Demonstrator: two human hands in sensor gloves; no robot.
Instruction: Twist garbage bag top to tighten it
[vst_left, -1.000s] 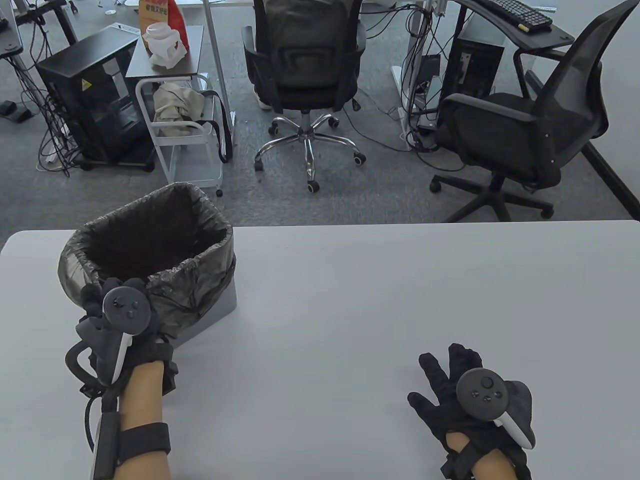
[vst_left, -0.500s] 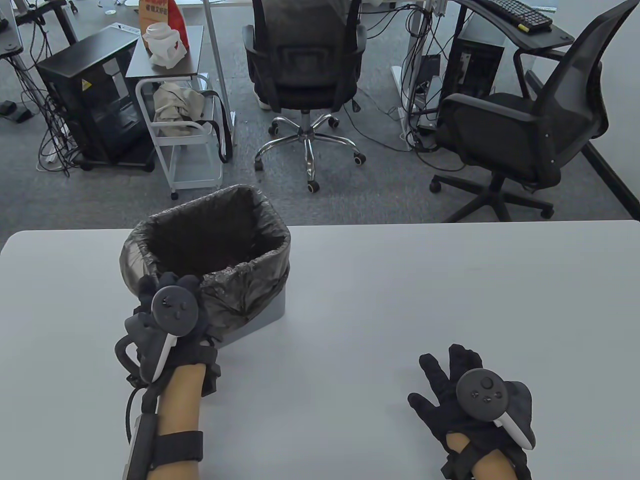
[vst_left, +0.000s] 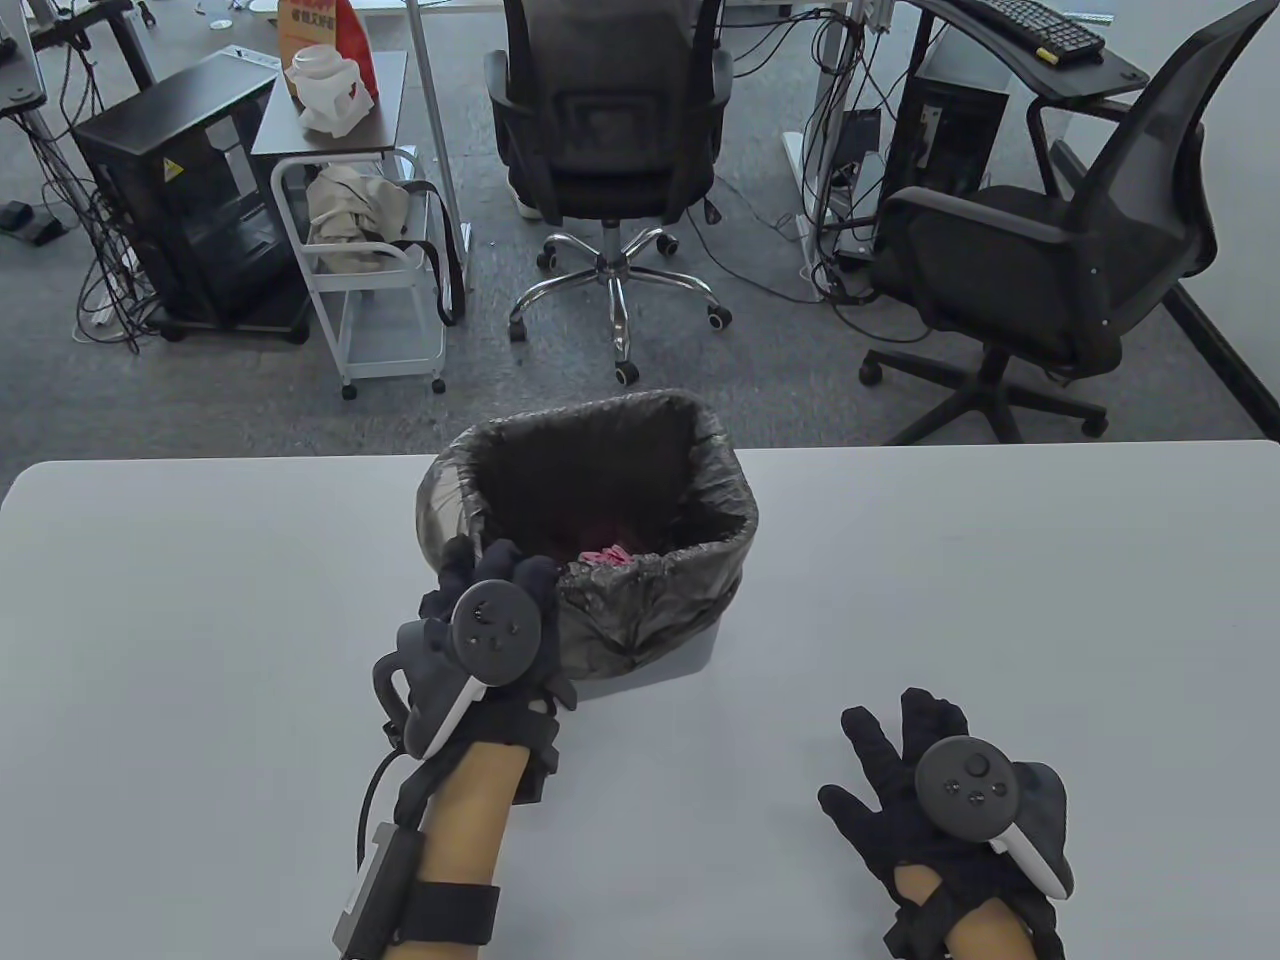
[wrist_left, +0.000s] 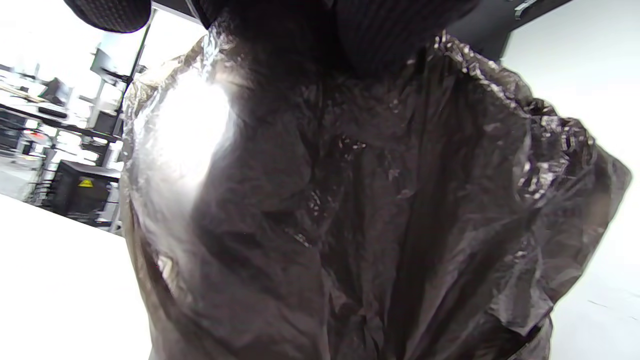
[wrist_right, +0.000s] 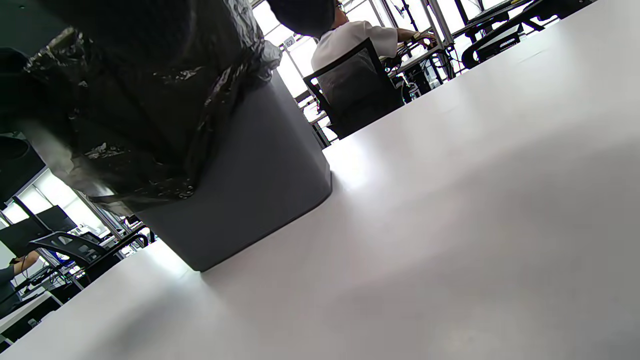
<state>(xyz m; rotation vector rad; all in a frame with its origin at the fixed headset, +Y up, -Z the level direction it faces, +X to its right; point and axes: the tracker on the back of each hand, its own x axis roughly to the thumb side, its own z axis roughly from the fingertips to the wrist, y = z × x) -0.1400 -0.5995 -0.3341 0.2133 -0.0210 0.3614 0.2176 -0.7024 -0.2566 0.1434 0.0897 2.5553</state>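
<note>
Beyond my white table I see two black office chairs on grey carpet. To the left stand a white trolley holding beige cloth, a black computer case, and an orange bag behind crumpled white packaging. A keyboard lies on the far-right desk.

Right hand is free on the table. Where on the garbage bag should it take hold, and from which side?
Probably the folded-over rim of the garbage bag on its near right, coming in from the right hand. The plastic bunches loosely there, and the left hand already grips the near-left corner.
</note>
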